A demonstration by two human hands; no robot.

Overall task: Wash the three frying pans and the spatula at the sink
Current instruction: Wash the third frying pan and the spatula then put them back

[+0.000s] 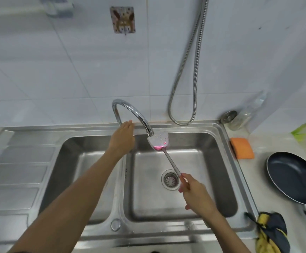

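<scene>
Steel drainboard (20, 170) fills the lower left of the frame, joined to the two-basin sink (148, 232). Above the divider between the basins, the left hand (122, 141) reaches toward the wall with fingers straight and together, holding nothing. Its fingertips lie at the foot of the curved faucet (130, 110), and contact cannot be told. At centre, the spatula (159, 141) has its pale head right under the faucet spout, over the right basin, and its thin handle slants down to the right. The right hand (197, 194) has its fingers curled round the end of that handle, just right of the drain strainer (170, 180). On the table to the right lie an orange sponge (242, 147) beside the sink rim, a dark frying pan (293, 178) resting upright, and a yellow and dark cloth (271, 232) in the lower right corner.
</scene>
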